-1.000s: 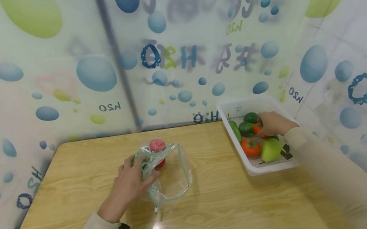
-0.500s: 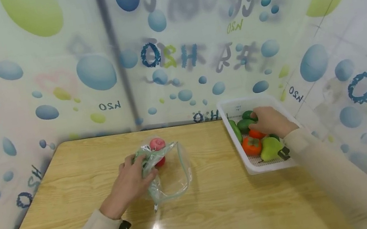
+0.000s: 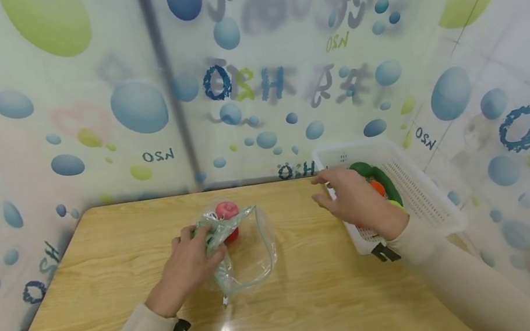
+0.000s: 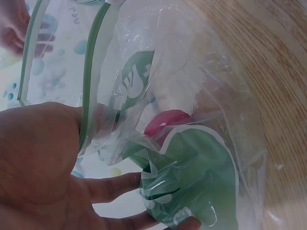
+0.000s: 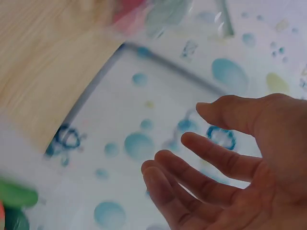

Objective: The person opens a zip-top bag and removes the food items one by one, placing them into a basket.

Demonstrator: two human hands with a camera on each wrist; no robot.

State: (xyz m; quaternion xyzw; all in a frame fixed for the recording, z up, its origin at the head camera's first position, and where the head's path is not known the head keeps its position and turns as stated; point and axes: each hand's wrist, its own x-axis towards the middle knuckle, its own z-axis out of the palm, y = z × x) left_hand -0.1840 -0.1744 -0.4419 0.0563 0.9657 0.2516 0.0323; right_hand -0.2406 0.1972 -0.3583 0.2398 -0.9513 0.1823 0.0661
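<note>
My left hand (image 3: 187,268) holds a clear zip bag (image 3: 255,262) with a green rim at its mouth. In the left wrist view the thumb passes behind the green zip strip (image 4: 93,62), while the fingers (image 4: 115,187) lie against the green printed side. A pink round fruit (image 3: 227,210) and a red one (image 3: 231,234) show at the bag. Over the left rim of a white plastic basket (image 3: 427,199) hovers my right hand (image 3: 356,199), its fingers loosely bent and nothing between them. It hides part of the produce.
Inside the basket lie a long dark green vegetable (image 3: 386,182), an orange-red persimmon (image 3: 378,187) and a yellow-green pear (image 3: 396,204), partly covered by the right arm. The wooden table (image 3: 293,326) meets a patterned wall (image 3: 251,150) at its back edge.
My right hand has come out from among the produce and moved left over the basket's rim, carrying nothing. My left hand and the bag stay in place.
</note>
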